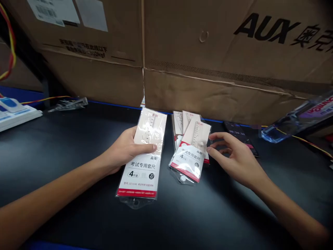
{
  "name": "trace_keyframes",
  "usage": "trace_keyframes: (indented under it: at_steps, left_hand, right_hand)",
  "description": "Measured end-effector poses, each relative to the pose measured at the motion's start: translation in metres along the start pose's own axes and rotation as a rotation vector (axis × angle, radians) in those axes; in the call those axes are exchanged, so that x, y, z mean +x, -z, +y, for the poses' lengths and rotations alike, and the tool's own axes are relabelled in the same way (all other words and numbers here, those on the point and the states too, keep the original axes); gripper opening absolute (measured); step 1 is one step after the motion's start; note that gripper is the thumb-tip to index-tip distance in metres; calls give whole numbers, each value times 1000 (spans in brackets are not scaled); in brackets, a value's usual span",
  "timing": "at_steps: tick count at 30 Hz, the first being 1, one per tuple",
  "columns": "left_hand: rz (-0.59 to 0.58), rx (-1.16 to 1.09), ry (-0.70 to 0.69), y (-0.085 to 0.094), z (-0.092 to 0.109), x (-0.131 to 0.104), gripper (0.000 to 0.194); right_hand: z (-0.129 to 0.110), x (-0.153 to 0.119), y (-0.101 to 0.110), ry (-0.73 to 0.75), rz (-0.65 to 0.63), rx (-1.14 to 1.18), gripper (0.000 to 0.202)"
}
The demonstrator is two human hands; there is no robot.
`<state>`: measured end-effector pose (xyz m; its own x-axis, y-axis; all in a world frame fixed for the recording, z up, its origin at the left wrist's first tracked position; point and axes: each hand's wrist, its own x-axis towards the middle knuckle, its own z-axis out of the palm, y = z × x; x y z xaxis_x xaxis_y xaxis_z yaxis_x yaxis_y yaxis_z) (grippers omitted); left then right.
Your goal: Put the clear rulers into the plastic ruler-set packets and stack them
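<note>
My left hand (125, 149) is closed on a clear-sleeved ruler set packet (143, 166), thumb pressed on its front. The packet has a white card with a red band, and a ruler shows in its upper window. Beside it on the right, a smaller ruler set packet (191, 152) lies tilted on top of a few similar packets (178, 119). At that top packet's right edge is my right hand (231, 156), fingers curved and apart, fingertips close to or touching the edge; I cannot tell which.
A large cardboard box (208, 80) walls off the back of the black table (85, 211). A phone (240, 137) showing a timer lies behind my right hand. A clear plastic package (301, 118) stands at right; a white power strip (18, 113) and a crumpled clear wrapper (70, 104) lie at left.
</note>
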<state>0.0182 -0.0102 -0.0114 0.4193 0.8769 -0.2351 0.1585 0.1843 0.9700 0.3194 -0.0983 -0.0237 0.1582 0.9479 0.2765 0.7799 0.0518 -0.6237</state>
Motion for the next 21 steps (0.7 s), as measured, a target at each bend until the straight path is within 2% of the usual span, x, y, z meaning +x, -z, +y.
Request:
trace_keyframes:
  at_steps: [3, 9, 13, 15, 17, 19, 21]
  left_hand:
    - [-19, 8, -17, -8, 0, 0, 50]
    - [-49, -46, -74, -23, 10, 2, 52]
    - [-148, -157, -156, -49, 29, 24, 41]
    - [-173, -52, -198, -62, 37, 45, 30]
    - [-29, 282, -262, -70, 37, 66, 33]
    - [105, 419, -267, -69, 30, 82, 53]
    - [172, 508, -274, -60, 17, 89, 60]
  right_hand:
    - [14, 6, -3, 51, -117, -103, 30]
    - [23, 4, -13, 79, -162, -84, 50]
    - [27, 4, -17, 72, -100, -97, 53]
    - [30, 6, -19, 51, -22, -85, 49]
    - [32, 7, -20, 8, 26, -13, 46]
    - [32, 8, -21, -26, 23, 111, 44]
    - [31, 7, -22, -23, -1, 219, 42]
